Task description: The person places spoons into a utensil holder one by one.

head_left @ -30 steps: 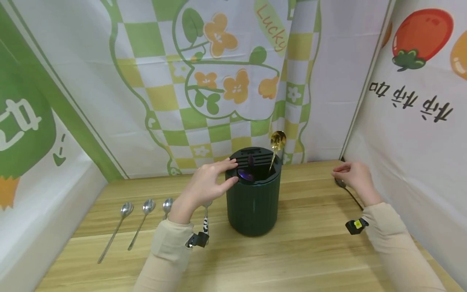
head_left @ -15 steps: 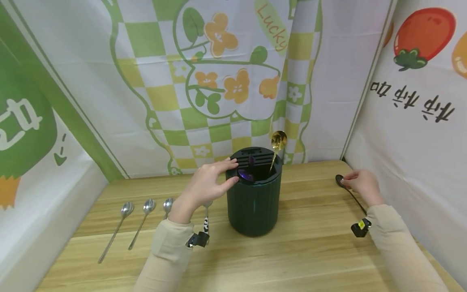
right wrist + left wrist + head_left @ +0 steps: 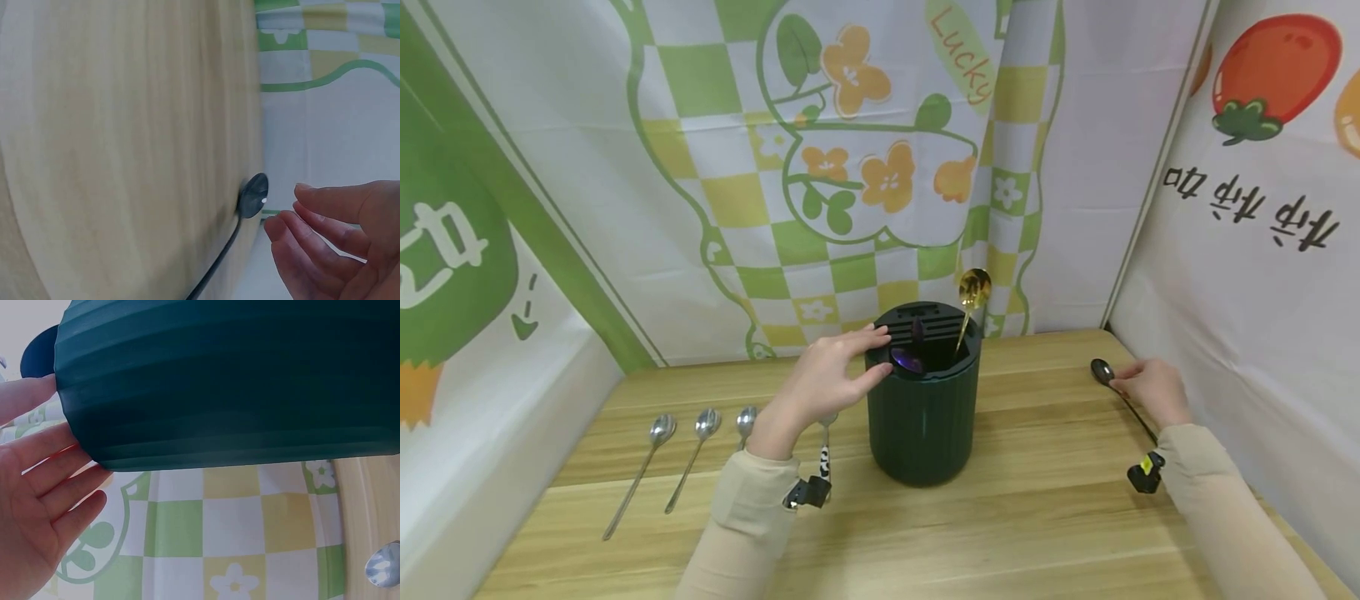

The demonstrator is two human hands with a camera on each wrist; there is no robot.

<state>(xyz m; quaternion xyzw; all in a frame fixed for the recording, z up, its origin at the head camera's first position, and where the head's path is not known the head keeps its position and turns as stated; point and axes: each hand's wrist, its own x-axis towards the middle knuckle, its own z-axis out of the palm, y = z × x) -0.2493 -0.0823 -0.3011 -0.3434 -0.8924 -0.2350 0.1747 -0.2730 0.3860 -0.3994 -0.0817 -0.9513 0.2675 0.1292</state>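
A dark green ribbed utensil holder (image 3: 921,429) with a black slotted top stands mid-table. A gold spoon (image 3: 974,290) and a purple spoon (image 3: 907,360) stick out of its opening. My left hand (image 3: 820,375) rests its fingertips and thumb against the holder's left rim, fingers fairly straight. At the right lies a black spoon (image 3: 1102,371), its bowl toward the back. Over its neck hovers my right hand (image 3: 1152,392); the right wrist view shows a gap between thumb and fingers, and the black spoon (image 3: 253,197) apart from them.
Several silver spoons lie left of the holder, among them one at the far left (image 3: 662,429) and one with a black-and-white patterned handle (image 3: 824,458), partly behind the left wrist. Patterned cloth walls (image 3: 715,208) close off the table's back and sides.
My right hand has come toward me and slightly right along the black spoon, uncovering its bowl. The left hand stays at the holder's rim.
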